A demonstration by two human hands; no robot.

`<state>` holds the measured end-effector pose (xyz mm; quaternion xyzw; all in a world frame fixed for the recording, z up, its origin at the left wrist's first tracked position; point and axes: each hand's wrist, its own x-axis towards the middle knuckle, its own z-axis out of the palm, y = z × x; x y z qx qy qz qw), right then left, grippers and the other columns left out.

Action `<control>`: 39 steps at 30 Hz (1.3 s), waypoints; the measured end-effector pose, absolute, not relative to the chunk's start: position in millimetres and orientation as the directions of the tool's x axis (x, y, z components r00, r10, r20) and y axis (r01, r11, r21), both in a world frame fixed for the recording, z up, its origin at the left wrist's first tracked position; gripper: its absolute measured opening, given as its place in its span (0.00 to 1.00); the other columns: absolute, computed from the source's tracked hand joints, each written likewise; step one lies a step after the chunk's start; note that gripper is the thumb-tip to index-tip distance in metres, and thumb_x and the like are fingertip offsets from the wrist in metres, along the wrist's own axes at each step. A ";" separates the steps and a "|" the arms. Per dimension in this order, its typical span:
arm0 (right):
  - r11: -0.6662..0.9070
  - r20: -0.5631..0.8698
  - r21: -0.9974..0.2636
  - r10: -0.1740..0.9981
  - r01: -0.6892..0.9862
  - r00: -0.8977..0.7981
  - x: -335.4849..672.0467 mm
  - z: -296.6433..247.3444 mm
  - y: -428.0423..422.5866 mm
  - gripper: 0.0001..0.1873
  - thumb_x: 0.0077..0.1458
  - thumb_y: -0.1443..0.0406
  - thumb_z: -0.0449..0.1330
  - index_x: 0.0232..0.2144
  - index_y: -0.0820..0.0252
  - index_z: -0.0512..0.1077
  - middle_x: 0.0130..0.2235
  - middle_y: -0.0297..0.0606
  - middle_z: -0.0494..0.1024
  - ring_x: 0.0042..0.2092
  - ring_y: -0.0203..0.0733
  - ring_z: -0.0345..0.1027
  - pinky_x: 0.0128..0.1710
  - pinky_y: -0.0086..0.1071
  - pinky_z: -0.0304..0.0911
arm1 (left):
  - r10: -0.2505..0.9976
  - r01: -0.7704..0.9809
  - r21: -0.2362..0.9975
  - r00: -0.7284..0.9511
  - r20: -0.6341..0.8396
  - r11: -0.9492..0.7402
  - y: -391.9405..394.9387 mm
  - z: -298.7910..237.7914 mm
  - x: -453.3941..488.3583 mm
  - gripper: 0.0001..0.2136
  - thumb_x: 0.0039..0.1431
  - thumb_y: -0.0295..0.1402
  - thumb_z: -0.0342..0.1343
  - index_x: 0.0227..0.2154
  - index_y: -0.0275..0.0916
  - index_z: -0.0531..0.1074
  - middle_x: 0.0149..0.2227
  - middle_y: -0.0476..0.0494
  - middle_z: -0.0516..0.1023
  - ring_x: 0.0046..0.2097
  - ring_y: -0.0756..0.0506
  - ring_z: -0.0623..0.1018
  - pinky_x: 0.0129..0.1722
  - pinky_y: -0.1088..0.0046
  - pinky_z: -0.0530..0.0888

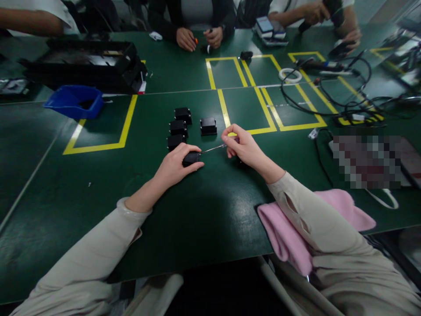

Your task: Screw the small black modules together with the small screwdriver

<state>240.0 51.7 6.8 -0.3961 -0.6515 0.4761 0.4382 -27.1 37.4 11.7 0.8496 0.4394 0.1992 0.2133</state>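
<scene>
My left hand (179, 164) is closed around a small black box (191, 159), pressing it to the green table with thumb and fingers. In my right hand (240, 145) is a thin screwdriver (213, 149), its handle mostly hidden by the fingers. The slim metal shaft points left, and its tip meets the right end of the held box. Beyond my left hand, several similar black boxes (178, 127) stand in a column, with small shiny bits at their ends. Another black box (208, 126) stands apart to their right. Something dark, partly hidden, lies under my right hand.
A blue bin (77, 102) and stacked black trays (88, 66) stand at the left. Yellow tape (125, 125) marks the table. Cables (329, 94), a white tape roll (290, 75) and a pink cloth (286, 237) are at the right. Other people's hands (200, 39) work across the table.
</scene>
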 end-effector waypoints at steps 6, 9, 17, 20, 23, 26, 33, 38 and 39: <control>0.242 0.203 -0.961 0.946 0.135 -0.254 240.6 11.1 50.4 0.12 0.61 0.63 0.66 0.36 0.55 0.64 0.24 0.25 0.71 0.23 0.32 0.67 0.25 0.28 0.60 | 0.824 0.654 0.535 0.544 0.157 -0.534 37.6 11.8 -28.5 0.18 0.68 0.47 0.60 0.53 0.42 0.73 0.52 0.40 0.77 0.53 0.36 0.78 0.54 0.57 0.74; 0.220 0.183 -0.967 0.951 0.127 -0.250 239.8 11.4 50.5 0.15 0.61 0.59 0.69 0.34 0.55 0.64 0.24 0.26 0.73 0.23 0.32 0.68 0.24 0.28 0.61 | 0.825 0.655 0.536 0.543 0.156 -0.533 37.3 12.2 -28.1 0.18 0.68 0.46 0.60 0.53 0.42 0.73 0.52 0.40 0.78 0.53 0.36 0.78 0.54 0.57 0.74; 0.220 0.187 -0.971 0.942 0.092 -0.278 240.2 8.1 51.2 0.13 0.70 0.55 0.59 0.38 0.54 0.63 0.19 0.20 0.63 0.21 0.32 0.65 0.24 0.28 0.60 | 0.828 0.656 0.540 0.540 0.153 -0.528 37.6 11.7 -27.6 0.18 0.67 0.47 0.60 0.53 0.43 0.73 0.52 0.40 0.78 0.53 0.36 0.78 0.54 0.56 0.75; 0.242 0.204 -0.964 0.940 0.112 -0.273 241.1 9.8 50.7 0.08 0.66 0.64 0.61 0.40 0.54 0.63 0.24 0.23 0.69 0.23 0.32 0.68 0.26 0.29 0.61 | 0.824 0.650 0.541 0.544 0.159 -0.534 37.4 12.3 -27.8 0.18 0.67 0.47 0.60 0.53 0.42 0.73 0.52 0.39 0.78 0.53 0.36 0.78 0.53 0.57 0.75; 0.247 0.203 -0.959 0.940 0.138 -0.275 241.2 10.4 50.9 0.08 0.65 0.65 0.61 0.40 0.54 0.63 0.25 0.24 0.70 0.24 0.33 0.68 0.27 0.29 0.61 | 0.824 0.650 0.541 0.544 0.159 -0.534 37.4 12.4 -27.7 0.18 0.67 0.47 0.60 0.53 0.42 0.73 0.52 0.40 0.78 0.53 0.36 0.78 0.54 0.57 0.74; 0.240 0.192 -0.961 0.937 0.139 -0.292 240.8 8.9 51.4 0.08 0.69 0.60 0.59 0.39 0.54 0.63 0.22 0.22 0.66 0.23 0.33 0.66 0.26 0.29 0.61 | 0.828 0.654 0.544 0.539 0.154 -0.526 37.7 11.9 -27.4 0.18 0.67 0.47 0.60 0.53 0.43 0.73 0.52 0.40 0.78 0.53 0.36 0.78 0.56 0.56 0.74; 0.239 0.190 -0.961 0.937 0.141 -0.292 241.5 10.8 50.2 0.08 0.66 0.63 0.61 0.41 0.54 0.63 0.24 0.23 0.68 0.23 0.33 0.67 0.27 0.29 0.62 | 0.831 0.656 0.548 0.536 0.146 -0.519 37.8 11.6 -28.0 0.18 0.66 0.47 0.60 0.52 0.43 0.73 0.52 0.40 0.78 0.53 0.35 0.78 0.55 0.55 0.75; 0.237 0.187 -0.962 0.935 0.138 -0.303 241.5 11.5 50.7 0.08 0.68 0.61 0.59 0.39 0.54 0.63 0.23 0.23 0.69 0.23 0.33 0.67 0.26 0.29 0.61 | 0.821 0.642 0.545 0.546 0.169 -0.539 37.9 10.6 -29.2 0.18 0.67 0.47 0.60 0.53 0.42 0.74 0.52 0.40 0.78 0.53 0.36 0.78 0.54 0.56 0.75; 0.236 0.185 -0.962 0.932 0.134 -0.311 241.4 11.1 50.8 0.09 0.69 0.59 0.59 0.38 0.54 0.63 0.22 0.23 0.68 0.23 0.32 0.66 0.26 0.29 0.61 | 0.820 0.642 0.544 0.546 0.169 -0.540 37.9 10.6 -29.2 0.18 0.67 0.47 0.60 0.53 0.42 0.74 0.52 0.40 0.78 0.53 0.36 0.78 0.54 0.56 0.75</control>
